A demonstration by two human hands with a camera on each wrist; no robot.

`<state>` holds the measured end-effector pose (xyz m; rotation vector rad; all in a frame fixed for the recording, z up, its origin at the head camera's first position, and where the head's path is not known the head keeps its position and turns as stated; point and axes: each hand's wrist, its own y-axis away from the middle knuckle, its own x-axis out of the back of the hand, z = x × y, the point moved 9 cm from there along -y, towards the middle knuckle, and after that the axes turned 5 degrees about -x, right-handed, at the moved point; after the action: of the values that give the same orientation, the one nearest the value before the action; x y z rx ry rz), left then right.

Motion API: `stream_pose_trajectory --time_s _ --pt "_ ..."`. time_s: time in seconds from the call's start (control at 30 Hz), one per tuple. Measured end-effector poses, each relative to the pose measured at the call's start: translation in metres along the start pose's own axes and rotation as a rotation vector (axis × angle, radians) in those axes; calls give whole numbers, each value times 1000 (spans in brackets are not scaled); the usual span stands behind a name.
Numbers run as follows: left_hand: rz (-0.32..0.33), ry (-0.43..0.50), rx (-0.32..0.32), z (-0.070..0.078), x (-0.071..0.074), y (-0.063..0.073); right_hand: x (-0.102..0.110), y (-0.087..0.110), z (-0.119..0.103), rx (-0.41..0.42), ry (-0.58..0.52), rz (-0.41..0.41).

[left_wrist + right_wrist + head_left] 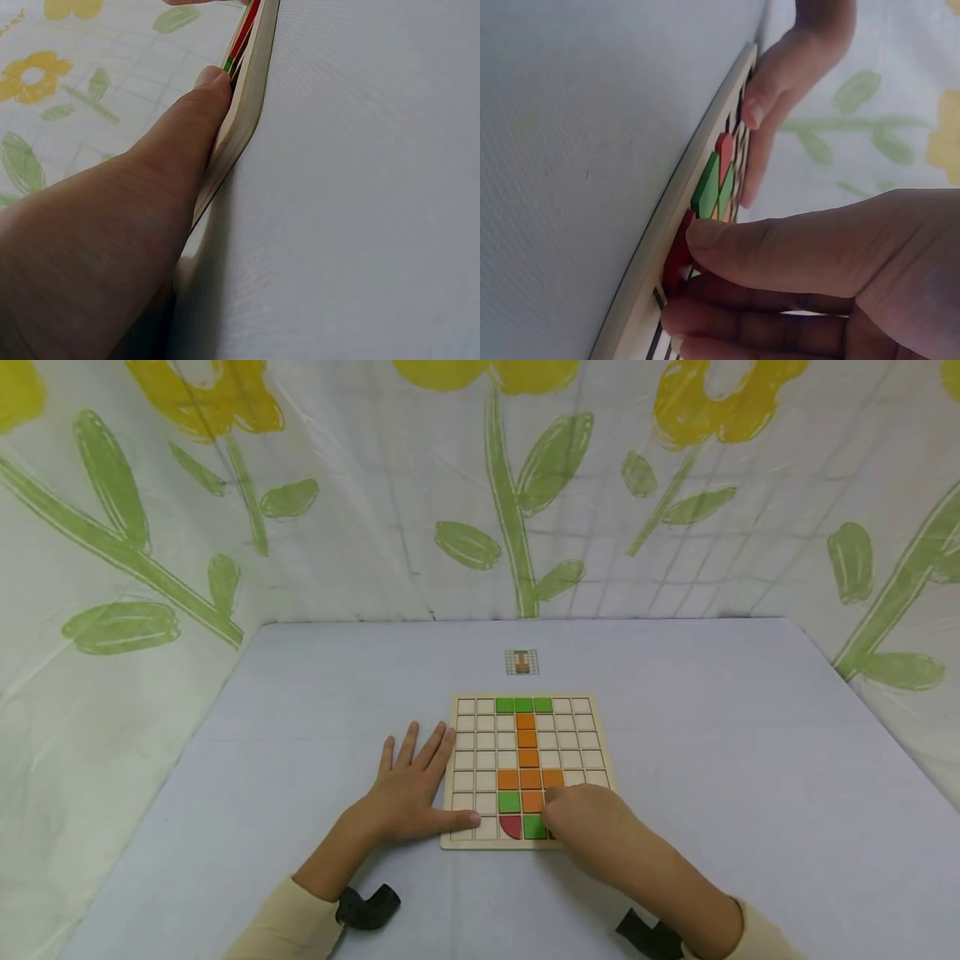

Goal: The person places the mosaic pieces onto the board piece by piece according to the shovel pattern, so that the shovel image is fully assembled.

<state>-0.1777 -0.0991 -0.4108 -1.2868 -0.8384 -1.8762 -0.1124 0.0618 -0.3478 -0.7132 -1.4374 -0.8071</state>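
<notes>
A square wooden grid board [467,760] lies on the table with flat coloured tiles in some cells. Green tiles [523,705] fill part of its top row, above a column of orange tiles [528,738]. Near the front edge sits a red quarter-round tile [510,827] beside a green tile [534,826]. My left hand [408,797] lies with fingers spread along the board's left side, its thumb over the front left cells. At the front right cells, my right hand [592,827] pinches another red tile [679,251] between thumb and fingers; the hand hides most of it in the head view.
A small pattern card [522,662] with a matching grid picture lies behind the board. The white table [337,677] meets a curtain [360,543] printed with yellow flowers and green leaves. Dark wrist-worn devices [369,907] sit at both cuffs.
</notes>
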Motion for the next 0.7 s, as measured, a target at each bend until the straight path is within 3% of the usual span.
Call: stream_pose_trajectory --time_s 0.2,0.47,0.7 --pt "9 -1 -12 -1 -1 0 3 4 -3 11 31 42" --pt "-14 -6 17 -3 -3 -1 -2 10 5 1 -214 -114" --pt "-6 -10 13 -3 -3 -1 7 10 18 -45 -299 -138"
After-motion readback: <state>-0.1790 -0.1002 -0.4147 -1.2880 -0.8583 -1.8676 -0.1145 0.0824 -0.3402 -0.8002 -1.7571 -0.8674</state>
